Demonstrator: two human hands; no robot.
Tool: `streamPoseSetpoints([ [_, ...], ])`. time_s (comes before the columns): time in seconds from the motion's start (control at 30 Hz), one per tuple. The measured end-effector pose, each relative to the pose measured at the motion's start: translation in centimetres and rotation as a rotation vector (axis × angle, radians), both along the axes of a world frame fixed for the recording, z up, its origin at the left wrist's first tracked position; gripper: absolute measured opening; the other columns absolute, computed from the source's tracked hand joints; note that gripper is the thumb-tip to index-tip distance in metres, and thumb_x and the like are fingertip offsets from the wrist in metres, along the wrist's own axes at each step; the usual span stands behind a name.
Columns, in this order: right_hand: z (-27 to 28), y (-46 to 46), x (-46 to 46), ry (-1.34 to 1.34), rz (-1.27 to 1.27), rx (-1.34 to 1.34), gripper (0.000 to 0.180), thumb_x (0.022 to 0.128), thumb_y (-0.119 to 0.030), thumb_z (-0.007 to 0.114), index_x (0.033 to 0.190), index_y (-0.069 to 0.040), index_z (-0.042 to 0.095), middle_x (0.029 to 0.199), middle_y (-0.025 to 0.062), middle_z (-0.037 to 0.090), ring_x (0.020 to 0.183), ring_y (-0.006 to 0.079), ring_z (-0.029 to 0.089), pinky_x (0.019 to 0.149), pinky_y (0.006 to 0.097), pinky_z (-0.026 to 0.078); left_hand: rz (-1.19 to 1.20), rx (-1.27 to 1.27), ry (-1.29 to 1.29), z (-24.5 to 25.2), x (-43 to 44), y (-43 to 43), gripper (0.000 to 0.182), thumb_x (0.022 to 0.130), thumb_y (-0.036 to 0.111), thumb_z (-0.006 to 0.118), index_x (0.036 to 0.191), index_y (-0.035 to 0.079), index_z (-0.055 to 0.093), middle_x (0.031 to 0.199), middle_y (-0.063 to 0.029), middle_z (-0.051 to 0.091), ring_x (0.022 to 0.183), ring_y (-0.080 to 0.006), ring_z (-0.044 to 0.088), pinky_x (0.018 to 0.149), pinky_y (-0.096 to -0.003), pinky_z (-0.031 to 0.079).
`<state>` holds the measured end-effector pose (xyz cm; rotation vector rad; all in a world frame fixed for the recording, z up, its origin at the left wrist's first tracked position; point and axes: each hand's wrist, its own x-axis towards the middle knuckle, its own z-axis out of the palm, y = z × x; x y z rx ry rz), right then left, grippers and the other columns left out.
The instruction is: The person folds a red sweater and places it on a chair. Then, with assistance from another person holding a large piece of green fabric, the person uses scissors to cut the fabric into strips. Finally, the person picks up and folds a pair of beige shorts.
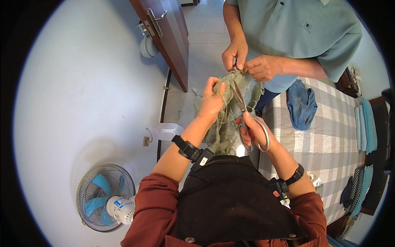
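A frayed pale-green woven cloth hangs in front of me, loose threads along its edges. My left hand grips its upper left side between thumb and fingers. In my right hand is a pair of metal scissors, fingers through the handle loops. The blades point up and to the left over the cloth, with their tips a little apart. Whether they touch a thread I cannot tell. Another person's two hands pinch the cloth's top edge, just beyond the blade tips.
To the right, a bed with a checked sheet carries crumpled blue jeans. At the left stand an electric fan and a translucent plastic jug by the wall. An open wooden door is ahead. The other person stands opposite.
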<state>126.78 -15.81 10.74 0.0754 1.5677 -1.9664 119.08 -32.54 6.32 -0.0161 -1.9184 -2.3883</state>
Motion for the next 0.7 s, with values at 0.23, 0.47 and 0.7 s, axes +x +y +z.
streamPoseSetpoints([
  [0.23, -0.1, 0.0, 0.2, -0.009, 0.002, -0.001, 0.054, 0.090, -0.053, 0.047, 0.094, 0.001, 0.051, 0.052, 0.0008, 0.039, 0.038, 0.0095, 0.037, 0.039, 0.0239, 0.031, -0.006, 0.045, 0.009, -0.1, 0.0, 0.0, 0.013, 0.095, 0.020, 0.051, 0.095, 0.008, 0.047, 0.083, 0.0033, 0.049, 0.075, -0.0050, 0.043, 0.068, -0.0214, 0.040],
  [0.47, 1.1, 0.1, -0.5, 0.045, 0.041, 0.152, 0.054, 0.090, -0.052, 0.048, 0.091, 0.002, 0.052, 0.053, -0.0016, 0.037, 0.039, 0.0071, 0.034, 0.037, 0.0219, 0.027, -0.002, 0.119, -0.057, 0.2, 0.5, -0.1, 0.016, 0.093, 0.021, 0.054, 0.093, 0.007, 0.047, 0.081, 0.0018, 0.044, 0.076, -0.0095, 0.037, 0.070, -0.0248, 0.037],
  [0.7, 3.5, 1.9, -2.4, 0.049, 0.159, 0.377, 0.054, 0.090, -0.051, 0.051, 0.080, 0.002, 0.054, 0.043, -0.0017, 0.036, 0.031, 0.0050, 0.031, 0.030, 0.0219, 0.022, 0.009, -0.098, 0.051, 0.2, 1.0, -0.5, 0.018, 0.093, 0.022, 0.054, 0.092, 0.006, 0.046, 0.081, 0.0012, 0.045, 0.076, -0.0094, 0.038, 0.070, -0.0251, 0.037],
])
